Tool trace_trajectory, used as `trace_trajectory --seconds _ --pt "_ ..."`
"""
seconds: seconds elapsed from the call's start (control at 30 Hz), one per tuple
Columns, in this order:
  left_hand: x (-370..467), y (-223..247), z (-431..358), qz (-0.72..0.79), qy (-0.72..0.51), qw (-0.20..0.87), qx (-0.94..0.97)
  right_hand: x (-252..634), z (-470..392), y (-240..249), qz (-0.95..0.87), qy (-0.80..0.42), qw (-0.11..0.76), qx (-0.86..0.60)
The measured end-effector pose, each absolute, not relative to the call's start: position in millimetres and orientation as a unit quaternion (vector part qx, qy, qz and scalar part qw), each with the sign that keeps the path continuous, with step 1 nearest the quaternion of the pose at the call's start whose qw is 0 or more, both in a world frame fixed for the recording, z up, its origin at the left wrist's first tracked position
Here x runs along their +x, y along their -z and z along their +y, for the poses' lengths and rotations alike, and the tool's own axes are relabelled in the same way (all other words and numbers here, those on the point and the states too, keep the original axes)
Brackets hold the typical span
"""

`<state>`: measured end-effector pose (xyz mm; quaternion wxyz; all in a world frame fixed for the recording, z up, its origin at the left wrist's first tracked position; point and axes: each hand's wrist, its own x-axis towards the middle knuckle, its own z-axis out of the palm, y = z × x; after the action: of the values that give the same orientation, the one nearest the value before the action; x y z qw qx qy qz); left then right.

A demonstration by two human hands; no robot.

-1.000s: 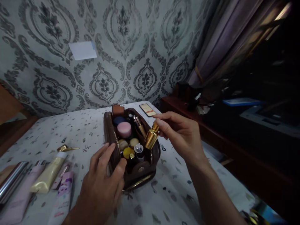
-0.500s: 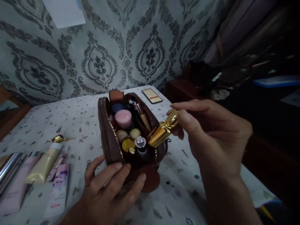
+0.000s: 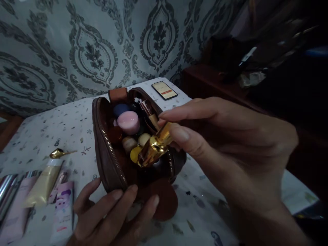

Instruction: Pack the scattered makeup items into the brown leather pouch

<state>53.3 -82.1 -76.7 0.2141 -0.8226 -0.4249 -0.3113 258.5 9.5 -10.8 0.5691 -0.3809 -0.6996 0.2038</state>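
Note:
Between the thumb and fingers of my right hand (image 3: pixel 225 147) is a small shiny gold cosmetic bottle (image 3: pixel 153 147), tilted over the opening of a brown makeup bag (image 3: pixel 109 167). My left hand (image 3: pixel 107 215) holds the bag's near edge, fingertips against its front wall and thumb by the lowered flap (image 3: pixel 167 201). Inside the unzipped bag are a pink-lidded jar (image 3: pixel 128 122), a blue round item (image 3: pixel 121 110), a yellow cap (image 3: pixel 135 154) and a cream round cap (image 3: pixel 144 139). Slim tubes (image 3: pixel 147 108) stand along its right side. The gold bottle hides part of the contents.
On the patterned white cloth (image 3: pixel 79 124) at left lie a gold spoon-like item (image 3: pixel 56 153), a cream tube (image 3: pixel 44 186), a pink-and-white tube (image 3: pixel 63 208) and several other tubes. A lit phone (image 3: pixel 164 90) lies behind the bag, near the patterned wall (image 3: pixel 92 58).
My right hand has brought the gold bottle left and over the middle of the bag, now covering the silver-topped bottle. The camera view has shifted. My left hand stays at the bag's front.

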Motion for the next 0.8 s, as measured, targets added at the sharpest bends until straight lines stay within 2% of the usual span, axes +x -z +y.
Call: trace_trajectory --seconds 0.2,0.43,0.63,0.8 --pt "49 67 -81 -0.408 0.272 0.203 -0.848 248 14 6 -0.778 -0.298 0.473 -0.287" --pt "46 71 -78 -0.381 0.292 0.214 -0.851 237 14 10 -0.839 -0.261 0.394 -0.268" --pt "53 84 -79 -0.420 0.353 0.231 -0.804 235 15 -4 -0.873 -0.283 0.279 -0.283" --pt "46 78 -82 -0.404 0.310 0.223 -0.831 235 23 -10 -0.882 -0.324 0.234 -0.250"
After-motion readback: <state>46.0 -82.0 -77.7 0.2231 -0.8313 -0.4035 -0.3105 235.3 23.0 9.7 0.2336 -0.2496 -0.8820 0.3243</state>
